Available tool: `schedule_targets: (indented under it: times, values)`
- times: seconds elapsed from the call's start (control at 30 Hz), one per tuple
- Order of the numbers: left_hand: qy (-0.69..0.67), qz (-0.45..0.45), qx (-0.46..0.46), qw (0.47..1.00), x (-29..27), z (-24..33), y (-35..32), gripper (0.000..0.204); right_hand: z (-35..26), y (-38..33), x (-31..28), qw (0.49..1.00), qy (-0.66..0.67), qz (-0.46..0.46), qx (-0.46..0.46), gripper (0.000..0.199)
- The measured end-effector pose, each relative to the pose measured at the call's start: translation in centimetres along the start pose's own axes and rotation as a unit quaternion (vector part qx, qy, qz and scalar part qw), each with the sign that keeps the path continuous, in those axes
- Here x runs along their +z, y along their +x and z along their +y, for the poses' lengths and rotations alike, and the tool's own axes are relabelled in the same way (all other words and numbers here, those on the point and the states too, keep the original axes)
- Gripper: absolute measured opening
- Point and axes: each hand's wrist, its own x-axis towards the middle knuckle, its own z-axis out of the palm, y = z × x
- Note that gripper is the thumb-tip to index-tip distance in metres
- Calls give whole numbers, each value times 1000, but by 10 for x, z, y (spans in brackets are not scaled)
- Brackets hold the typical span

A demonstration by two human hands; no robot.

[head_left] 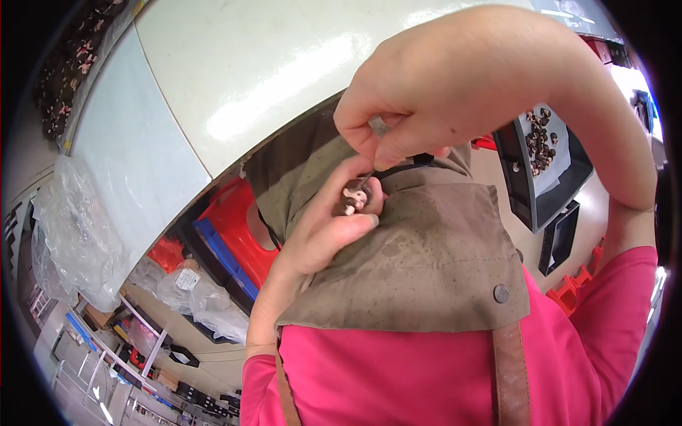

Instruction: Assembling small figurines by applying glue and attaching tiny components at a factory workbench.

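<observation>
My left hand [320, 231] is closed around a small figurine [355, 197] with dark brown hair and a pale pink face, held in front of the brown apron [412, 248]. My right hand [419, 106] bends over from above, its thumb and fingers pinched together. A thin dark tip [366, 179] runs from that pinch down to the top of the figurine. Most of the slim tool is hidden by the fingers, so its exact kind does not show.
A glossy white table [234, 92] curves across in front. Many small brown-haired pieces [541, 142] lie on white paper in a dark grey tray [522, 184] at the right. Clear plastic bags [78, 227] hang at the left. A red stool [245, 224] stands below the table.
</observation>
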Motion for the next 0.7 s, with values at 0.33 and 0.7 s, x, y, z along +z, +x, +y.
schedule_targets:
  times: [0.33,0.7]
  values:
    - [-19,24,181,983,0,9,6,60,54,-17,60,878,126,379,-263,12]
    - [-153,-17,182,971,2,15,27,47,79,11,130,805,312,453,-222,21]
